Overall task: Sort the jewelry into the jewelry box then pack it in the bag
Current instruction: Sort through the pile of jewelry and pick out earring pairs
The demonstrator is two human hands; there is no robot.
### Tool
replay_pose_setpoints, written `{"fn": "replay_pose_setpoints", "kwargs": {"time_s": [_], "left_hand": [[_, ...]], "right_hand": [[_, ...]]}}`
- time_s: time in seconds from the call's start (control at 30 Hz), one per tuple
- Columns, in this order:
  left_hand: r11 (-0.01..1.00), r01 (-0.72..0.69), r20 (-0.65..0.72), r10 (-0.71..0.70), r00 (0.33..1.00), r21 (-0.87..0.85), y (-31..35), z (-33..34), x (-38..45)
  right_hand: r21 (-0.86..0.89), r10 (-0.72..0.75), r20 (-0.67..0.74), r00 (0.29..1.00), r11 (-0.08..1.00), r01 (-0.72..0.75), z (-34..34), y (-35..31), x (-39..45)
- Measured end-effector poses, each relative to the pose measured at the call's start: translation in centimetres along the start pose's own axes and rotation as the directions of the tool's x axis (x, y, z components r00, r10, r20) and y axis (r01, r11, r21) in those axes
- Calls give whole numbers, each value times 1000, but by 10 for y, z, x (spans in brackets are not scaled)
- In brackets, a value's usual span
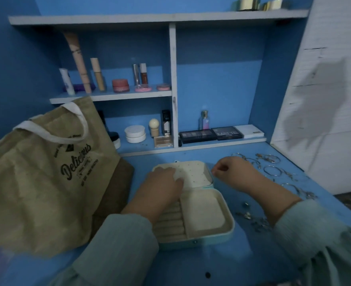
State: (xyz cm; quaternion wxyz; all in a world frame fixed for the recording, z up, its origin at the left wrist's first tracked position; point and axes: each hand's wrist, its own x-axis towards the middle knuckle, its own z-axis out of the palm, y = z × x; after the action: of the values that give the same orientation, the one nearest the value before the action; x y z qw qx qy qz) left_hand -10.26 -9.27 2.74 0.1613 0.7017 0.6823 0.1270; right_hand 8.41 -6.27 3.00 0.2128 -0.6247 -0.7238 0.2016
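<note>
Jewelry box (203,211): I see it lying open on the blue desk (222,261), centre; lid panel flat behind the tray, ring rolls at tray left, plain pad at right.
Left hand (162,187): my view shows it flat, fingers straight, pressing on the lid panel; nothing held.
Right hand (230,172): curled, thumb and forefinger pinched together just right of the lid's corner; whatever sits in the pinch is too small for me to tell.
Jewelry (273,172): bangles and chains scattered along the desk's right side, small pieces near the right wrist and sleeve.
Bag (40,176): tan tote, printed, upright at desk left, its edge near the box's left side.
Open room: bare desk in front of the box, toward me.
Edges: desk's right edge runs just beyond the bangles; white panel (325,100) rises there.
Behind: shelf unit (173,79) with cosmetics, palettes (210,134) on the lowest ledge, well apart from the box.
</note>
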Motion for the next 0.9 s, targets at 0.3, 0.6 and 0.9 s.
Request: {"fn": "replay_pose_setpoints", "kwargs": {"time_s": [0.3, 0.6, 0.9], "left_hand": [[910, -408, 138, 414, 900, -70, 79, 41, -15], [799, -545, 356, 447, 821, 254, 116, 62, 3], [826, -546, 267, 500, 824, 141, 93, 65, 27]], "right_hand": [[-253, -6, 148, 989, 967, 44, -56, 50, -55], [-330, 24, 171, 985, 943, 34, -75, 102, -95], [-200, -247, 5, 969, 949, 243, -38, 125, -119]]}}
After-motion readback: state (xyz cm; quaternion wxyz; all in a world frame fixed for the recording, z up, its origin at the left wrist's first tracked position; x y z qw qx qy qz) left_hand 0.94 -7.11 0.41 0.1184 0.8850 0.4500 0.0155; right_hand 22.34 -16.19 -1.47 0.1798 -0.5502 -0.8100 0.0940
